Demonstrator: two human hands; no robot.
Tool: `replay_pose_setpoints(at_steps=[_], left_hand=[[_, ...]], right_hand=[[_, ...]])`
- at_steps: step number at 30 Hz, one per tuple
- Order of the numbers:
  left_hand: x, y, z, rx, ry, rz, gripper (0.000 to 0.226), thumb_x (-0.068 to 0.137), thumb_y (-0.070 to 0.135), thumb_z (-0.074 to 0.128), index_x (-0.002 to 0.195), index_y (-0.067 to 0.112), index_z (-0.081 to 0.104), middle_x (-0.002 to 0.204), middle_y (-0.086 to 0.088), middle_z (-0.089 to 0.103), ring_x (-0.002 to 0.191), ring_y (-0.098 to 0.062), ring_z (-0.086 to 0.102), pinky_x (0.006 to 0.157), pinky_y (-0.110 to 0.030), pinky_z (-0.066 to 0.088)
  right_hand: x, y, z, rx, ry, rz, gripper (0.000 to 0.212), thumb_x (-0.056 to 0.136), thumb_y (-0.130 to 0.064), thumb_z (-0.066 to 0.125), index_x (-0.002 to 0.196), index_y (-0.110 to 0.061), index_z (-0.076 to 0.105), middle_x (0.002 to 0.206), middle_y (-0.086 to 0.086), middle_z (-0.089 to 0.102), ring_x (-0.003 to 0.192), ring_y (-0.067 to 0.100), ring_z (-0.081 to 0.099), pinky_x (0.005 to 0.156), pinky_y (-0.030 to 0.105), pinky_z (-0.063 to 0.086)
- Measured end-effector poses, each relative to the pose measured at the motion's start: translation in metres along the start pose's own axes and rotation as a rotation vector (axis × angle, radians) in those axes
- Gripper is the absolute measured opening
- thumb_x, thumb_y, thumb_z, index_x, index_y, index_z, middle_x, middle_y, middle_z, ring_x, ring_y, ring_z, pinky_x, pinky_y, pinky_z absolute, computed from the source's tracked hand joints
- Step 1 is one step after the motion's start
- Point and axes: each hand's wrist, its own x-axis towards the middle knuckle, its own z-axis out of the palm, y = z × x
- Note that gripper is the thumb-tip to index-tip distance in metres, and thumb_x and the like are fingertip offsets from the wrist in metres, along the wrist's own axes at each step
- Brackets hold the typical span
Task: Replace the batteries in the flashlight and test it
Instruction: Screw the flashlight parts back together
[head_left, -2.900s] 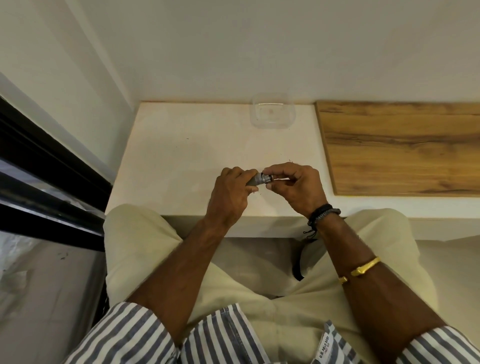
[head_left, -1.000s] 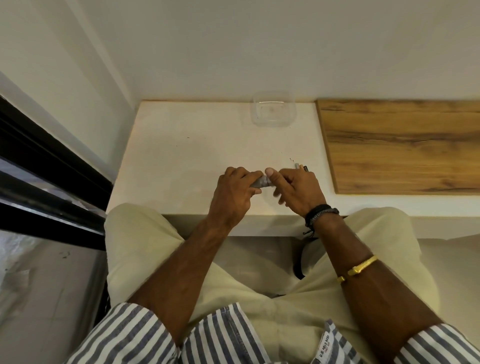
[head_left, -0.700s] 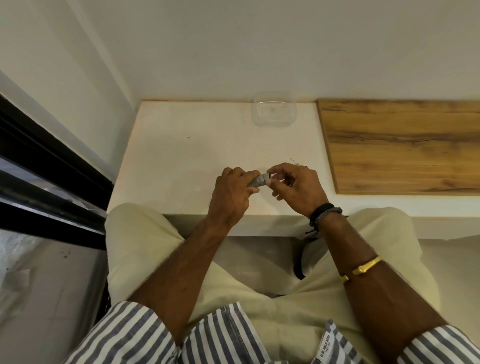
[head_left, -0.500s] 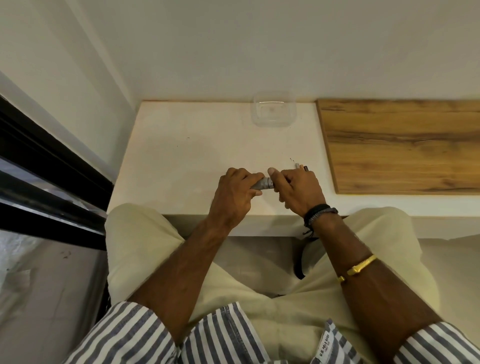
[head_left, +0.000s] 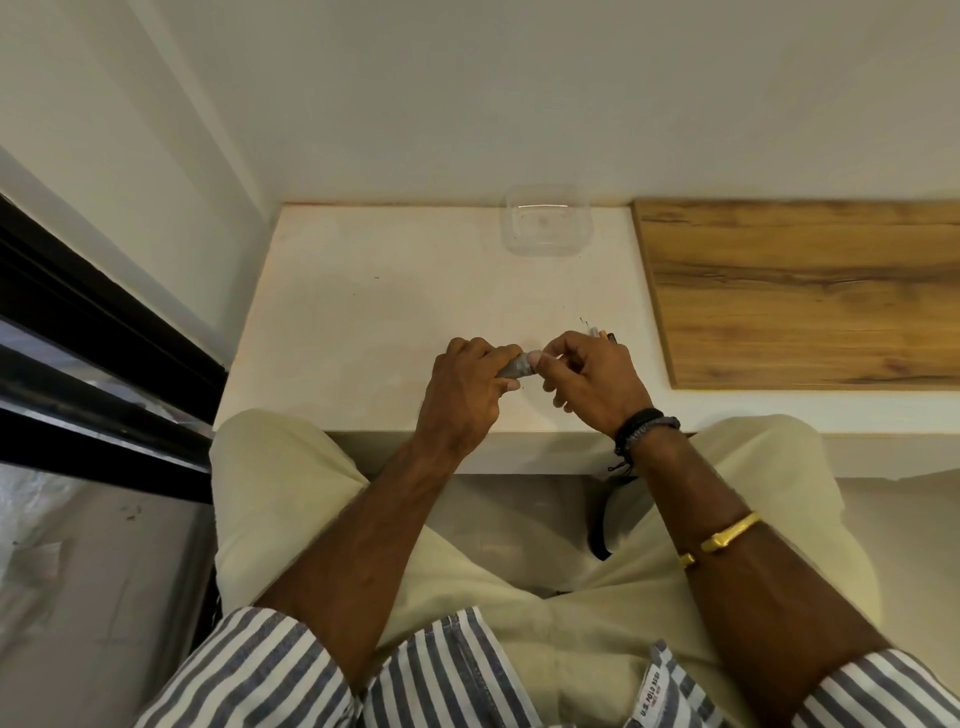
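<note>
White ledge (head_left: 363, 312): clear tub (head_left: 545, 221), wood board (head_left: 805, 291), maybe batteries (head_left: 602, 334).

The container (head_left: 545, 221) stands at the worktop's (head_left: 363, 312) rear edge; the board (head_left: 805, 291) lies to its right, on the worktop.

A clear plastic container (head_left: 545, 221) sits at the back of a white counter (head_left: 374, 312), against the wall (head_left: 519, 93). A wooden board (head_left: 800, 291) lies on the counter to the container's right; a black window frame (head_left: 93, 358) runs left of the counter.
</note>
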Motion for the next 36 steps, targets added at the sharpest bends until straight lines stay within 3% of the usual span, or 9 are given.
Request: replay_pose_setpoints(at_steps=[5, 8, 11, 16, 20, 26, 31, 34, 36], left_hand=[[0.000, 0.002, 0.000, 0.010, -0.019, 0.046, 0.037, 0.093, 0.021, 0.066, 0.129, 0.013, 0.062, 0.111, -0.011, 0.069, 0.100, -0.028, 0.055, 0.084, -0.040, 0.045], [-0.001, 0.000, 0.001, -0.024, -0.002, 0.023, 0.035, 0.094, 0.021, 0.065, 0.128, 0.013, 0.063, 0.108, -0.010, 0.068, 0.098, -0.028, 0.054, 0.082, -0.041, 0.046], [0.001, -0.002, 0.001, -0.048, -0.001, -0.027, 0.034, 0.095, 0.020, 0.063, 0.128, 0.015, 0.062, 0.108, -0.010, 0.068, 0.099, -0.027, 0.053, 0.082, -0.041, 0.047], [0.001, -0.003, 0.001, -0.050, -0.005, -0.033, 0.035, 0.095, 0.022, 0.063, 0.129, 0.014, 0.062, 0.107, -0.011, 0.068, 0.096, -0.027, 0.052, 0.081, -0.041, 0.046], [0.001, -0.003, 0.001, -0.015, 0.004, -0.005, 0.031, 0.095, 0.025, 0.063, 0.125, 0.018, 0.062, 0.103, -0.007, 0.067, 0.093, -0.022, 0.050, 0.079, -0.035, 0.042], [0.001, 0.000, 0.000, 0.002, 0.012, 0.044, 0.035, 0.094, 0.022, 0.065, 0.128, 0.015, 0.062, 0.107, -0.009, 0.068, 0.098, -0.027, 0.054, 0.082, -0.039, 0.044], [0.002, -0.002, 0.001, -0.046, -0.017, -0.022, 0.036, 0.095, 0.022, 0.063, 0.131, 0.015, 0.060, 0.112, -0.010, 0.067, 0.101, -0.026, 0.053, 0.085, -0.041, 0.049], [0.002, -0.003, 0.001, -0.057, -0.031, -0.040, 0.037, 0.096, 0.021, 0.061, 0.133, 0.015, 0.059, 0.111, -0.011, 0.067, 0.100, -0.027, 0.052, 0.085, -0.041, 0.047], [0.001, -0.003, 0.002, -0.069, -0.027, -0.030, 0.035, 0.097, 0.021, 0.060, 0.131, 0.016, 0.060, 0.108, -0.009, 0.067, 0.098, -0.025, 0.051, 0.083, -0.039, 0.045]], right_hand=[[0.000, 0.000, 0.004, -0.129, 0.021, 0.032, 0.057, 0.099, -0.060, 0.042, 0.077, -0.013, 0.066, 0.064, 0.007, 0.067, 0.056, 0.024, 0.066, 0.063, 0.047, 0.062], [-0.001, -0.001, 0.001, -0.062, -0.019, 0.043, 0.047, 0.097, -0.061, 0.048, 0.096, -0.018, 0.066, 0.075, 0.000, 0.071, 0.058, 0.014, 0.070, 0.065, 0.040, 0.064], [-0.001, -0.001, -0.005, 0.058, -0.098, -0.022, 0.039, 0.090, -0.045, 0.071, 0.122, -0.026, 0.061, 0.097, -0.004, 0.071, 0.071, 0.012, 0.073, 0.066, 0.029, 0.063], [-0.001, 0.002, -0.005, 0.050, -0.063, -0.099, 0.029, 0.091, -0.019, 0.073, 0.119, -0.022, 0.066, 0.094, -0.002, 0.074, 0.077, 0.010, 0.072, 0.076, 0.034, 0.063], [-0.001, -0.001, -0.004, -0.007, -0.037, -0.087, 0.022, 0.096, -0.031, 0.067, 0.111, -0.015, 0.068, 0.081, -0.001, 0.073, 0.069, 0.008, 0.069, 0.073, 0.030, 0.061], [-0.001, -0.004, 0.000, -0.151, 0.026, -0.010, 0.055, 0.099, -0.059, 0.043, 0.079, -0.013, 0.067, 0.064, 0.001, 0.066, 0.060, 0.021, 0.067, 0.070, 0.044, 0.062], [-0.002, -0.002, -0.008, 0.015, -0.069, -0.081, 0.040, 0.089, -0.044, 0.073, 0.122, -0.025, 0.063, 0.105, -0.006, 0.070, 0.079, 0.009, 0.071, 0.073, 0.027, 0.060], [-0.001, 0.000, -0.008, -0.009, -0.051, -0.157, 0.033, 0.088, -0.027, 0.077, 0.120, -0.027, 0.068, 0.106, -0.014, 0.069, 0.083, 0.006, 0.069, 0.086, 0.037, 0.059], [-0.001, 0.002, -0.007, -0.006, -0.037, -0.167, 0.027, 0.090, -0.023, 0.075, 0.117, -0.023, 0.071, 0.103, -0.010, 0.071, 0.083, 0.011, 0.070, 0.085, 0.044, 0.061]])
